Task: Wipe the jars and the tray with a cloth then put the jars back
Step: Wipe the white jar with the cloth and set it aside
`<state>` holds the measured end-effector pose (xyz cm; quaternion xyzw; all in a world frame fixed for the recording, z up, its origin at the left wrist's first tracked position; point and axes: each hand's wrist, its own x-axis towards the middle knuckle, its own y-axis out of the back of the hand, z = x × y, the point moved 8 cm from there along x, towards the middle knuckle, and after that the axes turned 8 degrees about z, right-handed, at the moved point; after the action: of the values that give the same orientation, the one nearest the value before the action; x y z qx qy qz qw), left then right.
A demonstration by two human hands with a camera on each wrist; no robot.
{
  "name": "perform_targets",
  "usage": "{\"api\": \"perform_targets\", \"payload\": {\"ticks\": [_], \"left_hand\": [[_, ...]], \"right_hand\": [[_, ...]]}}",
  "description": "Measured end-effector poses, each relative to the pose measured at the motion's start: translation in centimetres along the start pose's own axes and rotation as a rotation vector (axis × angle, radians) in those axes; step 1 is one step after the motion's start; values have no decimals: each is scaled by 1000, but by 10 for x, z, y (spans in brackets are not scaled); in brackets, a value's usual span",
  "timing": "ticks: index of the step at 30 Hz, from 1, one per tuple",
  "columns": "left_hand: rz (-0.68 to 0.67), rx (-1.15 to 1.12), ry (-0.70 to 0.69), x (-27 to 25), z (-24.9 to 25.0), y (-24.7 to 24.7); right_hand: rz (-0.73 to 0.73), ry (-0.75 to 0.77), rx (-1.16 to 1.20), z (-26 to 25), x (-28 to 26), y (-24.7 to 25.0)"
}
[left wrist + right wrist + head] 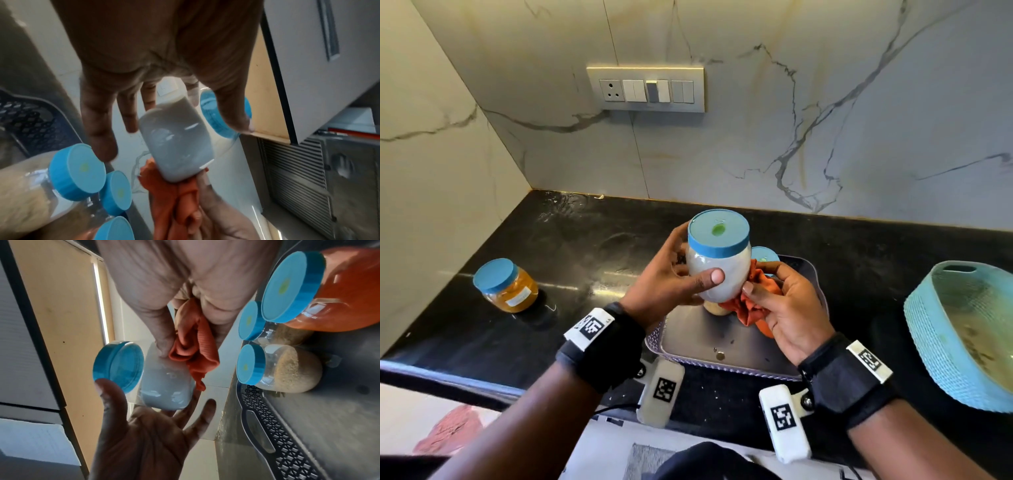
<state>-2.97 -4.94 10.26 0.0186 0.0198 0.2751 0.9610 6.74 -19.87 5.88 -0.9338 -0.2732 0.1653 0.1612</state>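
Observation:
My left hand [671, 274] grips a blue-lidded jar of white powder [717, 263] above the grey tray [688, 339], thumb across its front. The same jar [176, 146] shows in the left wrist view and again [164, 382] in the right wrist view. My right hand [784, 308] holds a bunched orange cloth [753, 301] against the jar's lower right side. The cloth [193, 340] is pinched between thumb and fingers. Three more blue-lidded jars stand in the tray behind: an orange-filled jar [341, 293] and two grain-filled jars [287, 369]. They are mostly hidden in the head view.
A jar of yellow contents [506, 286] with a blue lid stands on the black counter [585, 257] to the left. A light blue woven basket [962, 335] sits at the right. The marble wall carries a switch panel [647, 89]. Small crumbs lie on the tray floor.

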Motion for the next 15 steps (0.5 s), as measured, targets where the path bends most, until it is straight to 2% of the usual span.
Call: {"api": "perform_targets", "payload": {"ticks": [1,3,7,9,12,15], "left_hand": [[-33,-17,22,0,-2,-4],[-29,-12,-19,0,-4,-4],[113,-52,-120,-1,-4,10],[140,-69,-155,-3,-4,14],[138,-62,-202,-5,-2,20],[148,34,-269,-6,-2,26]], "right_hand": [[-4,-3,0,2,0,-2],[-12,-3,-23,5,0,-4],[-17,5,-71,3,6,-5],[-8,65,-147,-10,9,-6],[79,261,-259,-55,9,-2],[73,592,-472,-115,-10,-22]]}}
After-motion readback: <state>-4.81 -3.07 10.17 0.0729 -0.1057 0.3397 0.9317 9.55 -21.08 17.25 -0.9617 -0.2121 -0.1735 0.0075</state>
